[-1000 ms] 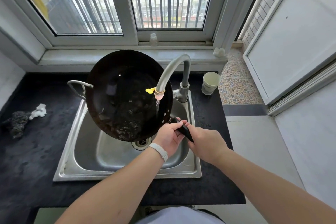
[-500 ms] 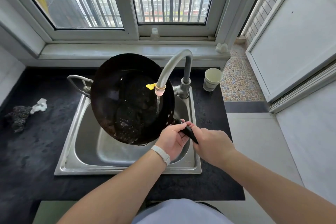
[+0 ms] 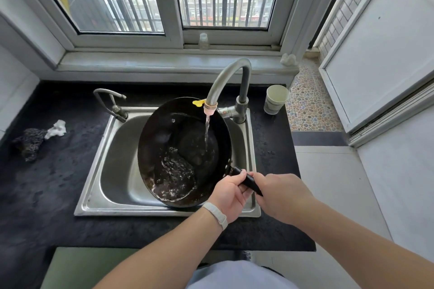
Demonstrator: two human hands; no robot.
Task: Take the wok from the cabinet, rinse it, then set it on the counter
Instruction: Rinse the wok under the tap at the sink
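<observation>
One wok (image 3: 164, 138), one sink (image 3: 117, 148), two faucets (image 3: 225, 77), one cup (image 3: 276, 99), two hands (image 3: 229, 195).

I can't see most of the wok handle (image 3: 237, 171); the left grip (image 3: 229, 197) and right grip (image 3: 279, 195) cover it. The wok (image 3: 183, 148) hides the sink (image 3: 117, 171) drain. The cup (image 3: 276, 99) print is too small to read.

Obstacles before you: faucet (image 3: 222, 80) over the wok (image 3: 183, 152); small tap (image 3: 116, 110) left; cup (image 3: 275, 101) right; rag (image 3: 29, 142), possibly. Your passage: counter (image 3: 51, 195) front-left.

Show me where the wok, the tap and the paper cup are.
wok (image 3: 169, 134): head view, on its dark inner surface.
tap (image 3: 223, 78): head view, on the curved spout.
paper cup (image 3: 273, 107): head view, on its outer side wall.
</observation>
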